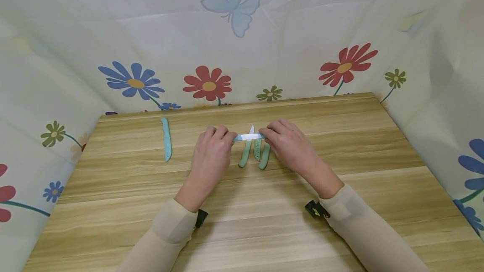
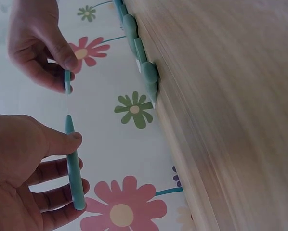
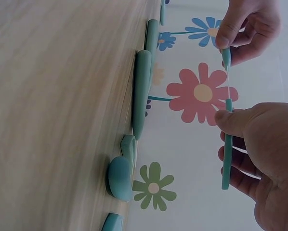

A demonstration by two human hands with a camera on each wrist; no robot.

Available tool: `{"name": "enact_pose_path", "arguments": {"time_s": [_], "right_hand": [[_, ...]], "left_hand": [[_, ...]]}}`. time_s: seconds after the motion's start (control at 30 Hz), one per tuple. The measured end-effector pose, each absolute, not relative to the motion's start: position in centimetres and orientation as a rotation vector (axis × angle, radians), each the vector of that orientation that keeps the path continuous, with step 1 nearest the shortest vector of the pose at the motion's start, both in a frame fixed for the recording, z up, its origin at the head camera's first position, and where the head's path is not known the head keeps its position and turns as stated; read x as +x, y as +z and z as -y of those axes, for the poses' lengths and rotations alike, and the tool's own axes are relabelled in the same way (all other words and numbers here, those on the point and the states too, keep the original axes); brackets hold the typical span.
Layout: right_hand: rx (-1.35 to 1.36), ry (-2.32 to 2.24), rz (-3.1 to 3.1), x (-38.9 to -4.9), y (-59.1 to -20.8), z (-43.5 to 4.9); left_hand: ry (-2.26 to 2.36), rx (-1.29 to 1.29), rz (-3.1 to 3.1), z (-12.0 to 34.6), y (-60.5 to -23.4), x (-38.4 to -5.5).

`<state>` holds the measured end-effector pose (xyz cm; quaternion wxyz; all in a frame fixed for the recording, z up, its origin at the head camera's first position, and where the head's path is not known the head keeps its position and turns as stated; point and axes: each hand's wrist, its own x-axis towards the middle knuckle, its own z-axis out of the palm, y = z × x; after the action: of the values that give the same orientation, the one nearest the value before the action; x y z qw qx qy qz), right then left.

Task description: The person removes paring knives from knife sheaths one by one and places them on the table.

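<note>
Above the table, my left hand grips the handle of a blue paring knife, thumb on one side and fingers on the other. Its white blade spans the gap between the hands. My right hand pinches the blue sheath at the blade's tip end, in line with the knife. Beneath the hands lie a green knife with its pale blade bare, a green patterned sheath and another green handle. The far end of that last handle is hidden by my right hand.
A blue sheathed knife lies apart toward the left on the wood-grain table. A flower-printed cloth hangs along the table's back edge and both sides. Dark straps with small devices sit at both wrists.
</note>
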<state>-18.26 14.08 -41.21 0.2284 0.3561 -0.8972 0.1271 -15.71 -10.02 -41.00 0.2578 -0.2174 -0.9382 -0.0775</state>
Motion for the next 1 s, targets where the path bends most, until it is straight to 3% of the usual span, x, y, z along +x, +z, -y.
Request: {"name": "enact_pose_path", "arguments": {"time_s": [1.0], "right_hand": [[0.987, 0.368, 2.446, -18.49, -41.38, -14.18]], "left_hand": [[-0.232, -0.582, 2.515, 10.24, -41.16, -15.83]]}}
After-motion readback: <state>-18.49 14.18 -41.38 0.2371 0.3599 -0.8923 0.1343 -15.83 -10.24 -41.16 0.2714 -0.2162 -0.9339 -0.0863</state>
